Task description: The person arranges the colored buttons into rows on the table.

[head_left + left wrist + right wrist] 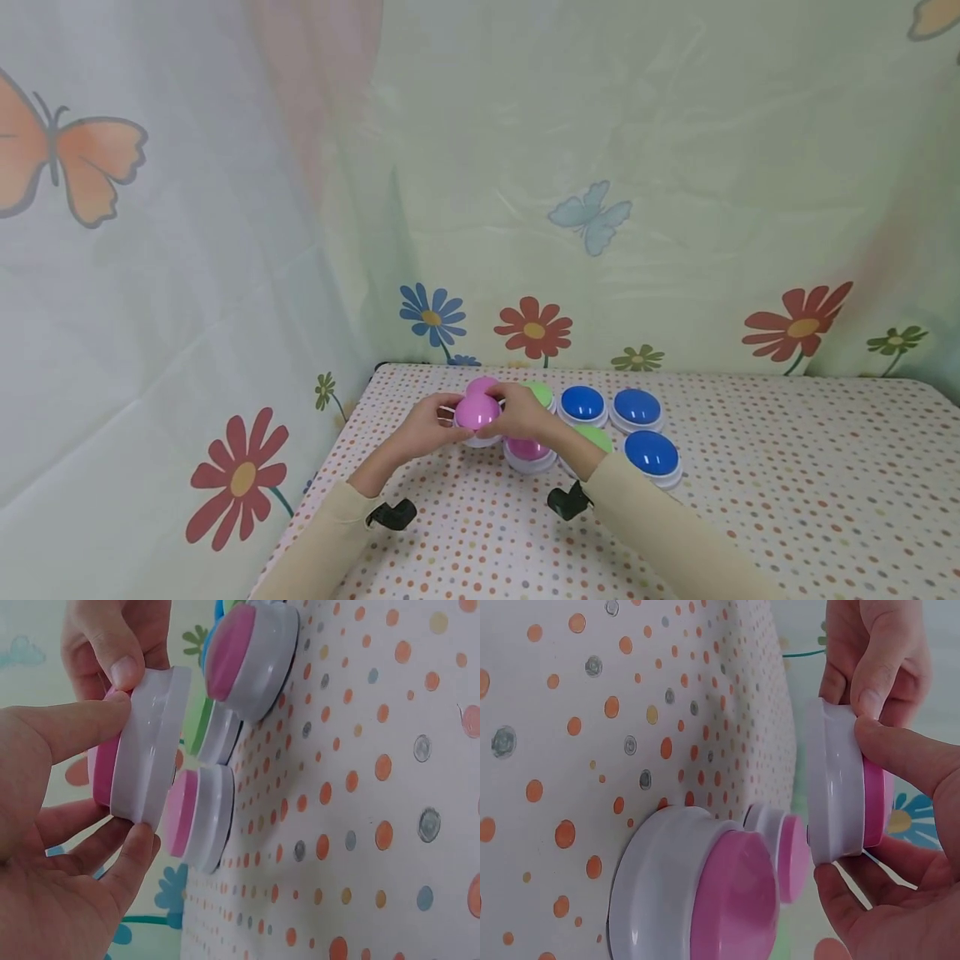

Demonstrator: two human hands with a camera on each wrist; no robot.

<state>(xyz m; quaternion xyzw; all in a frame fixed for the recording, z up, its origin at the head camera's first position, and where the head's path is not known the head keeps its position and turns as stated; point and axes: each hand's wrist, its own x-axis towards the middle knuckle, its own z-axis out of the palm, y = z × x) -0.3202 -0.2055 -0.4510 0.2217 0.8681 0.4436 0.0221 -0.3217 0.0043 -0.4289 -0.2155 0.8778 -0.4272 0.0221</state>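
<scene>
Both hands hold one pink-domed push-button buzzer [477, 412] with a white base, lifted off the table with a gap beneath it in the wrist views. My left hand [423, 428] grips its left side, thumb near the front and fingers around the base. From the right, my right hand [527, 414] pinches the rim, and the thumbs of the two hands nearly meet. In the left wrist view the buzzer's white side [150, 750] faces the camera. Behind it stands another pink buzzer [482, 385], and a third pink buzzer [527, 451] sits partly under my right hand.
Right of the hands stand two green buzzers [596, 437], partly hidden by the right arm and hand, and three blue buzzers [652, 453]. A dotted cloth [465, 542] covers the table. Flower-printed curtains [480, 208] hang behind and at left. Each wrist carries a black camera mount [395, 515].
</scene>
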